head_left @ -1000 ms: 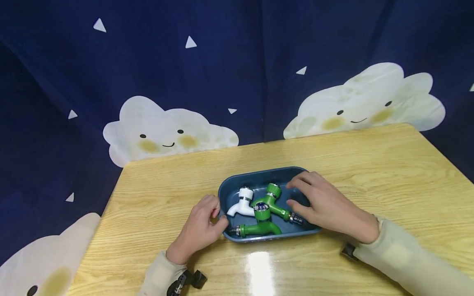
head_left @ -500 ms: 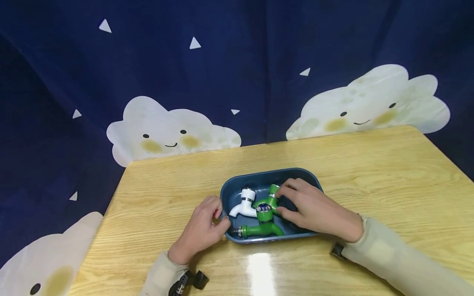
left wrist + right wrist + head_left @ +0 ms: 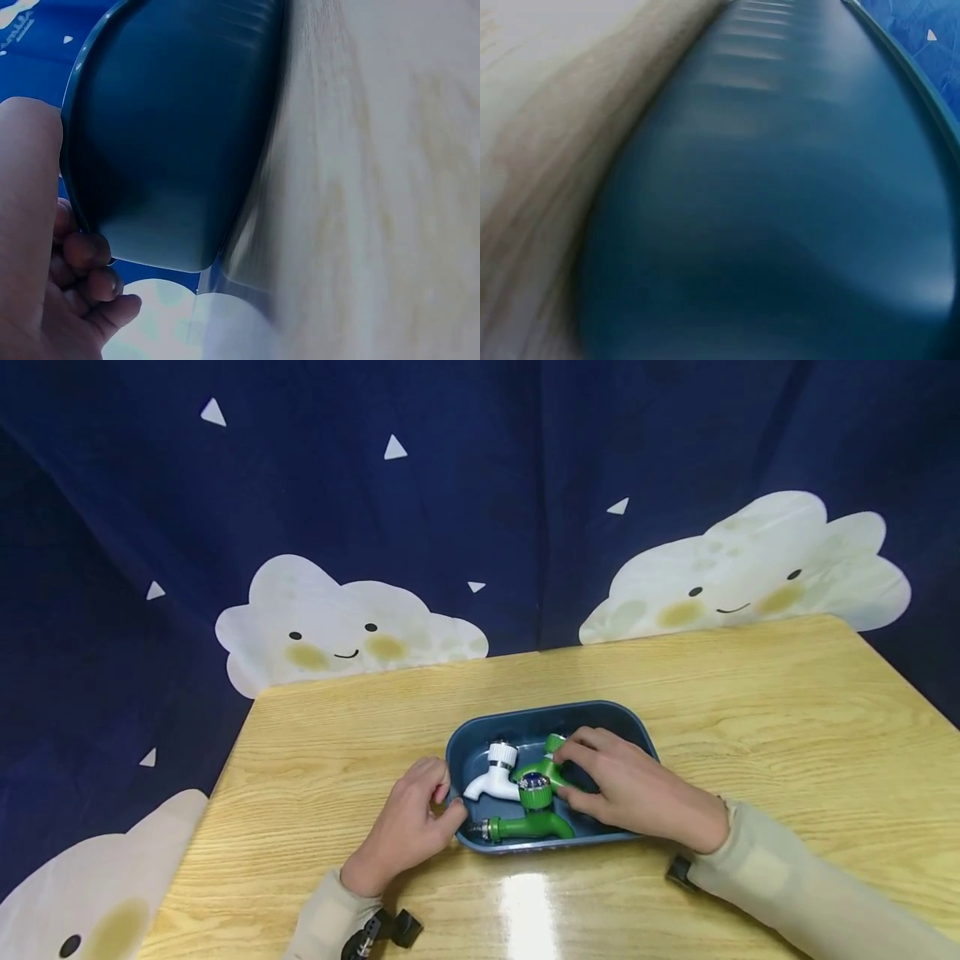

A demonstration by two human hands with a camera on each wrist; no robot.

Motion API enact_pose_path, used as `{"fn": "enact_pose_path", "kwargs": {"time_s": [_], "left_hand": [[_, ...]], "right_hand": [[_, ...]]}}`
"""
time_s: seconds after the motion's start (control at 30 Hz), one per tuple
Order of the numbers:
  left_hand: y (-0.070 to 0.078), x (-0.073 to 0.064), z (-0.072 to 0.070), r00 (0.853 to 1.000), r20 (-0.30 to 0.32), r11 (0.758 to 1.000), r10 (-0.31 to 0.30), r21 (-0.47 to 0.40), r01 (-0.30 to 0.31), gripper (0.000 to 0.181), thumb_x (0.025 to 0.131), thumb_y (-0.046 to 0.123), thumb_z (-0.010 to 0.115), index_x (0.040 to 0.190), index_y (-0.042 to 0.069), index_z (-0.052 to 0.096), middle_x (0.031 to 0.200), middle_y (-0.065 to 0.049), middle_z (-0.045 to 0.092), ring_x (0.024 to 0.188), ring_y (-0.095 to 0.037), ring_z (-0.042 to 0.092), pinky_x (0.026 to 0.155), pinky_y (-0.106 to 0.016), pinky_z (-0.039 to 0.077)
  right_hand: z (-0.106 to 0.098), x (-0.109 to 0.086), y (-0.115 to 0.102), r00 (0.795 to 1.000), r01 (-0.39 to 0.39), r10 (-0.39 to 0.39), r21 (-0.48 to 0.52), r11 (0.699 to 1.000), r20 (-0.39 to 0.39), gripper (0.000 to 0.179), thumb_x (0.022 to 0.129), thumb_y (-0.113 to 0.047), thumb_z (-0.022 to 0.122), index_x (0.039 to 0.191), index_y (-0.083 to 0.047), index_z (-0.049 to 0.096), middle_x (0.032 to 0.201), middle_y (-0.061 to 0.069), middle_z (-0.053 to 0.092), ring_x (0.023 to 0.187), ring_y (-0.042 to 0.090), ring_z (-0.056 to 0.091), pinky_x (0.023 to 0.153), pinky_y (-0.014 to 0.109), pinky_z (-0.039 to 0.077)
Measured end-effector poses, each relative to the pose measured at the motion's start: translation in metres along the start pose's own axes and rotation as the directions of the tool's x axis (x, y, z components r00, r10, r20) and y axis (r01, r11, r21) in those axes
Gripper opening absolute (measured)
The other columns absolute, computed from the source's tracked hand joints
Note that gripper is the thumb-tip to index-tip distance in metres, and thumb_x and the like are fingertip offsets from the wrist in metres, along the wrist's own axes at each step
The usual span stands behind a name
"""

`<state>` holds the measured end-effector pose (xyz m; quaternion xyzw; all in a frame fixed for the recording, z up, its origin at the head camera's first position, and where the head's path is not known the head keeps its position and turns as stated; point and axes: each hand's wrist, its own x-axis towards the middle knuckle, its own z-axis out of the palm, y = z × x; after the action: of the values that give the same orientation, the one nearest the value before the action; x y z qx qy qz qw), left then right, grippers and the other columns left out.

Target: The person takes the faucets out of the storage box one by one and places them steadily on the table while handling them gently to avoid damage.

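A dark blue plastic bin point(image 3: 615, 718) sits on the table with three taps inside. The white tap point(image 3: 493, 779) lies at the left, and one green tap point(image 3: 534, 824) lies along the front wall. Behind it is another green tap point(image 3: 546, 768), partly covered by my right hand point(image 3: 633, 787), whose thumb and fingers pinch its body. My left hand point(image 3: 407, 821) grips the bin's left end, thumb and curled fingers at the rim. In the left wrist view the bin's outer wall point(image 3: 172, 135) stands beside that hand point(image 3: 30, 247). Only the bin's side point(image 3: 780, 195) shows in the right wrist view.
The wooden table point(image 3: 337, 735) extends around the bin on all sides. A dark blue curtain point(image 3: 525, 485) with white clouds hangs behind its far edge. Black wrist-worn gear point(image 3: 382, 929) sits at the left sleeve.
My right hand has moved left and down into the bin, from its right end onto the rear green tap. The left hand stays at the rim. The taps look unmoved.
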<state>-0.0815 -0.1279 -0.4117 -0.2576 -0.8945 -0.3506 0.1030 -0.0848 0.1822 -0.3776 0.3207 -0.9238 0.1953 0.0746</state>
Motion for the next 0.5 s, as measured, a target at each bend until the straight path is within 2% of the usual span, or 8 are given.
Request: {"fn": "enact_pose_path", "kwargs": {"time_s": [0.27,0.5], "left_hand": [[-0.0009,-0.003,-0.002,1.0,-0.019,1.0,0.015,0.015,-0.014,0.029,0.074,0.006,0.062,0.073,0.016,0.035,0.073,0.009,0.029,0.069,-0.004,0.031,0.064,-0.018,0.028],[-0.0002,-0.0004,0.0,1.0,-0.008,1.0,0.006,0.012,-0.006,0.027,0.075,0.007,0.062,0.074,0.016,0.037,0.072,0.009,0.029,0.069,-0.005,0.032,0.063,-0.018,0.028]], "right_hand": [[0.0089,-0.0021,-0.0008,0.999,0.021,-0.022,-0.025,0.999,-0.038,0.035,0.088,-0.032,0.08,0.116,-0.013,0.071,0.112,-0.001,0.065,0.099,0.012,0.06,0.084,0.034,0.055],[0.0073,-0.0029,0.0009,1.0,-0.02,0.019,-0.05,0.999,-0.02,0.037,0.088,-0.031,0.08,0.118,-0.013,0.071,0.111,-0.001,0.066,0.1,0.015,0.06,0.085,0.037,0.054]]}}
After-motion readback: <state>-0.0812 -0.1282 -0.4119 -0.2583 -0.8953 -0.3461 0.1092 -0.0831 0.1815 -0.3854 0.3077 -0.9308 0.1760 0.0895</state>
